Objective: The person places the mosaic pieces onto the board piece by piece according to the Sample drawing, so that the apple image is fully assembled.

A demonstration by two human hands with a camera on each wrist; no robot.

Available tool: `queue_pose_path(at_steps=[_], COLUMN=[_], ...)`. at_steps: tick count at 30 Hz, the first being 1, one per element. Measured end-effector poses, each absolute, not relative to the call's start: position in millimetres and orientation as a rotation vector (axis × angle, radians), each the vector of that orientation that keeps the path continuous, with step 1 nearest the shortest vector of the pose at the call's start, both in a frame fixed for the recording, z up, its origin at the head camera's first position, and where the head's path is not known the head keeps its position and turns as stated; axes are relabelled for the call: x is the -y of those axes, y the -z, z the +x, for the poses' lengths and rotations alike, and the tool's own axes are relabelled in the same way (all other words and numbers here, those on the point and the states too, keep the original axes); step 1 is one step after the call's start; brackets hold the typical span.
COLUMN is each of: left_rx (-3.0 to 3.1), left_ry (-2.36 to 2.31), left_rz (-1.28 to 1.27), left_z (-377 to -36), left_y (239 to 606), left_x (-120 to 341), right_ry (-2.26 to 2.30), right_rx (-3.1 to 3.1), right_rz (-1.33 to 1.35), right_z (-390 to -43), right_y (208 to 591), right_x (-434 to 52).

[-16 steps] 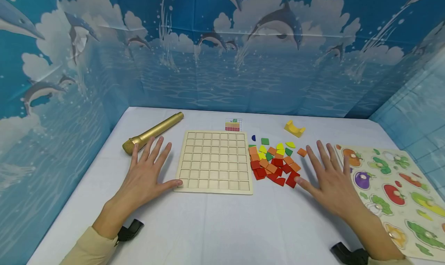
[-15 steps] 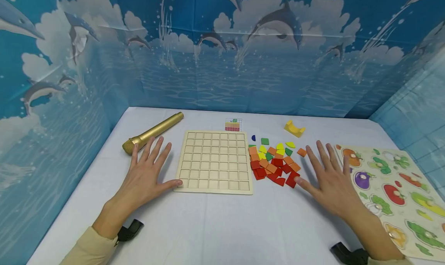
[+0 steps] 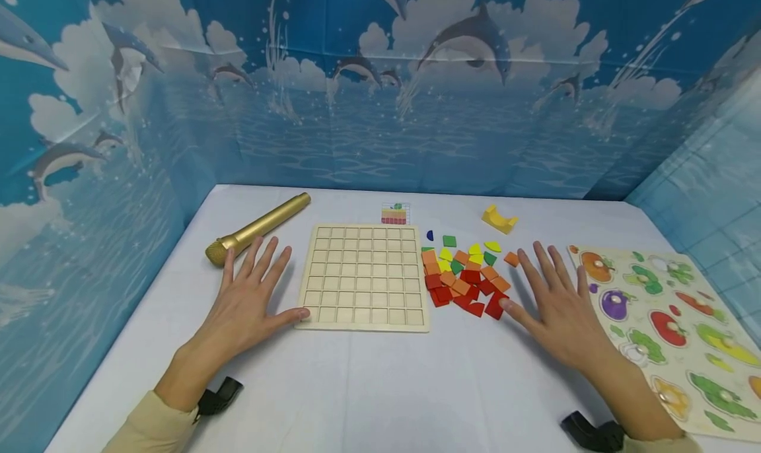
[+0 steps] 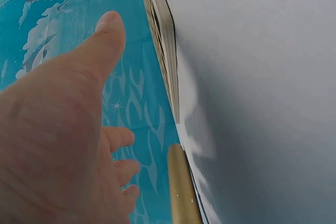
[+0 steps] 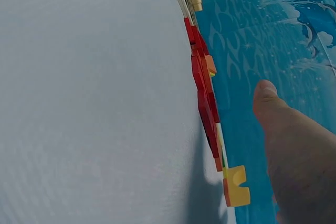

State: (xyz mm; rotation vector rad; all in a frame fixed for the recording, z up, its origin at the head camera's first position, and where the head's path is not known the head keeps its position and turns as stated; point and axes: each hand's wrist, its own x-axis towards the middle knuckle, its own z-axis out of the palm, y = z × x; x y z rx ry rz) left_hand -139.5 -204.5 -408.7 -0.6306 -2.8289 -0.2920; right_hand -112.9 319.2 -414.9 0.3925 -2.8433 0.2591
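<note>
My left hand (image 3: 240, 311) is spread with straight fingers, palm down over the white table. Its thumb tip overlaps the lower left corner of a wooden grid board (image 3: 364, 278) in the head view; the fingertips overlap a gold microphone (image 3: 261, 228). In the left wrist view the thumb (image 4: 107, 35) shows above the table, apart from the board edge (image 4: 167, 45). Spread the same way, my right hand (image 3: 561, 321) holds nothing. Its thumb tip reaches a red tile (image 3: 496, 306) in the head view. Red, orange, yellow and green tiles (image 3: 464, 284) lie heaped right of the board.
A small picture card (image 3: 395, 213) lies behind the grid board. At the back right stands a yellow arch block (image 3: 499, 220), with a dark blue half-round piece (image 3: 430, 236) nearer the board. A vegetable knob puzzle (image 3: 645, 308) fills the right side. Dolphin-printed cloth (image 3: 357, 136) walls the table.
The head view has shifted slightly, so the scene sits a little further left. Both hands keep the same spread pose, and the things on the table have not moved.
</note>
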Motion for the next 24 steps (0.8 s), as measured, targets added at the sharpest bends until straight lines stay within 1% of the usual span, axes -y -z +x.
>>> queue_pose_path(at_steps=[17, 24], left_rx=[2.889, 3.014], left_ry=[0.345, 0.488], left_rz=[-0.674, -0.700], left_z=[-139, -137], left_y=[412, 418], left_x=[199, 195], right_ry=[-0.562, -0.623], right_rx=[2.868, 2.821], right_rz=[0.378, 0.391], right_z=[-117, -120], right_y=[414, 420], right_x=[-307, -305])
